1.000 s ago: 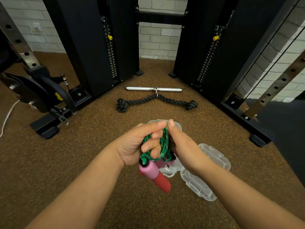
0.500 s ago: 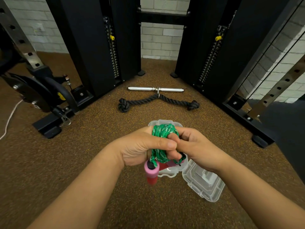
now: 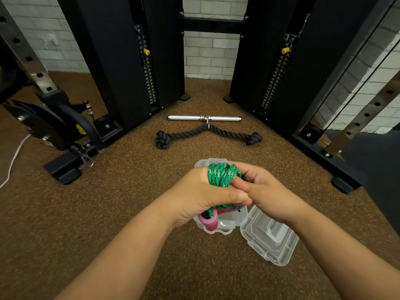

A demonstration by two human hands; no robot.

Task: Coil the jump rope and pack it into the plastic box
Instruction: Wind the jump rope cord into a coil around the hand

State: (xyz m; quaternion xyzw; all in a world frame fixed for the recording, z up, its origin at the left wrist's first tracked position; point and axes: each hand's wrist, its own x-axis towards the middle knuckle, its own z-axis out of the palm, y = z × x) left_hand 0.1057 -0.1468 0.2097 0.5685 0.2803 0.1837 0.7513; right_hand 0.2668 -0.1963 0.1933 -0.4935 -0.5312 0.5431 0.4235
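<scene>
Beyond both sets of fingers, a black cable machine (image 3: 121, 61) stands on the brown floor (image 3: 108, 213), a rope attachment (image 3: 207, 135) before it. Under the fingers sits the clear plastic box (image 3: 225, 221), lid (image 3: 268, 237) open beside it. The left hand (image 3: 199, 198) and right hand (image 3: 266, 193) curl tightly round the coiled green jump rope (image 3: 223, 174), its pink handle (image 3: 208, 220) below the left fingers.

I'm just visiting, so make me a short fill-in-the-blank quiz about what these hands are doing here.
1. The coiled rope gripped by the left hand and right hand is coloured ____.
2. The clear plastic box lies under the hands with its lid ____.
3. The box rests on the ____.

Missing words: green; open; floor
</scene>
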